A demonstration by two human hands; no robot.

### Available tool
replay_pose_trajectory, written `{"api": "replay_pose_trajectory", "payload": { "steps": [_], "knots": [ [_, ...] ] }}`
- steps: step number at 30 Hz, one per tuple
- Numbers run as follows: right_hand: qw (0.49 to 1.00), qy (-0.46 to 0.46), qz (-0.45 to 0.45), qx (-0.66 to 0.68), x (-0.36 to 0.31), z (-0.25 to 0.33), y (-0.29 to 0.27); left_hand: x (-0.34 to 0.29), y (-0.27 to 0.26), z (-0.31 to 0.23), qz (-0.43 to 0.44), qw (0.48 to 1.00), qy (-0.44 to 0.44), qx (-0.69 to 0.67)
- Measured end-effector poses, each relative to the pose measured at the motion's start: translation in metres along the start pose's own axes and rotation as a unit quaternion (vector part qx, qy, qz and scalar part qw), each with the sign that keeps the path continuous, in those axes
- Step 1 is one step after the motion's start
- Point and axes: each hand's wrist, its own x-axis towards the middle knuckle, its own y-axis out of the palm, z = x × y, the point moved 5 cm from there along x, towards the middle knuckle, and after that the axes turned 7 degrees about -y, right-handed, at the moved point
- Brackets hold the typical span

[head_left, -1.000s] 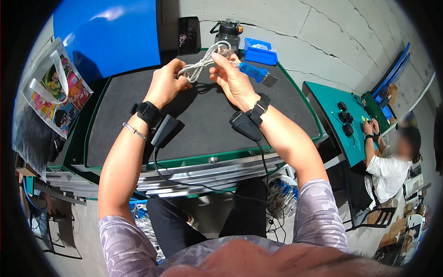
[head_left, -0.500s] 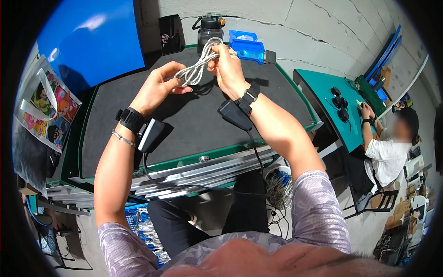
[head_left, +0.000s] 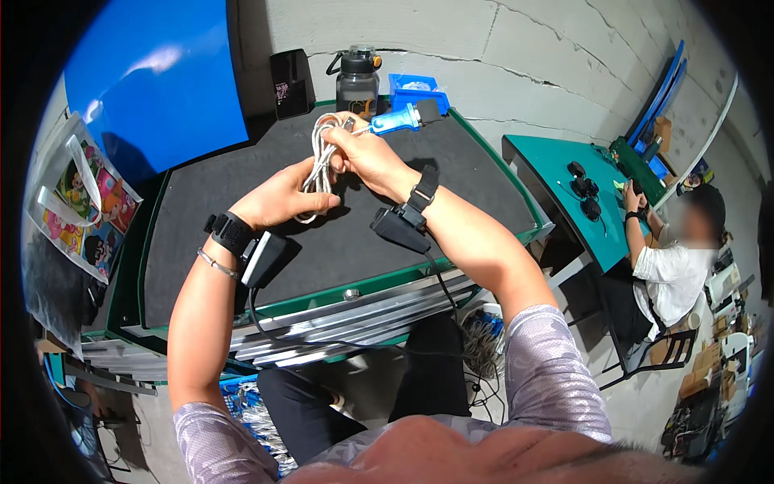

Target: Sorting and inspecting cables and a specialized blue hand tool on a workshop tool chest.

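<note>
A folded bundle of pale grey cable [head_left: 320, 159] is held between both hands above the dark mat [head_left: 234, 274]. My left hand [head_left: 278, 196] is closed around the lower loops, its thumb lying across them. My right hand [head_left: 372, 163] pinches the upper part of the bundle with thumb and fingers. Beyond the right hand, a translucent blue connector [head_left: 392, 122] with a dark end block [head_left: 427, 111] sticks out to the right on the cable's end. A small metal plug [head_left: 349, 123] shows by the right fingertips. Some fingers are hidden behind the cable.
At the bench's back edge stand a phone [head_left: 290, 84], a dark bottle [head_left: 357, 83] and a blue bin [head_left: 414, 84]. A wire runs from each wrist-strapped device. A co-worker [head_left: 673, 258] sits at a green table [head_left: 532, 153] to the right. Cables fill a blue basket [head_left: 242, 403] below.
Both hands have drawn closer together, the right one moving down and left. The cable bundle has turned from slanting to nearly upright, and the blue connector has shifted left and down.
</note>
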Motion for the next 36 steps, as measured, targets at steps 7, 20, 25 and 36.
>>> {"api": "replay_pose_trajectory", "payload": {
  "steps": [7, 20, 25, 36],
  "knots": [
    [0.968, 0.039, 0.199, 0.147, -0.005, 0.008, 0.012, -0.011, -0.003, 0.002, 0.068, 0.985, -0.039, -0.151],
    [0.993, -0.024, -0.025, -0.112, 0.003, 0.017, -0.005, -0.005, -0.003, 0.010, 0.027, 0.989, -0.039, -0.143],
    [0.998, 0.011, 0.042, -0.042, 0.001, 0.008, 0.004, -0.003, -0.003, 0.013, 0.055, 0.994, -0.045, -0.080],
    [0.990, 0.054, 0.130, -0.006, -0.006, 0.015, 0.011, -0.005, -0.001, 0.006, 0.070, 0.992, 0.017, -0.102]
  ]
}}
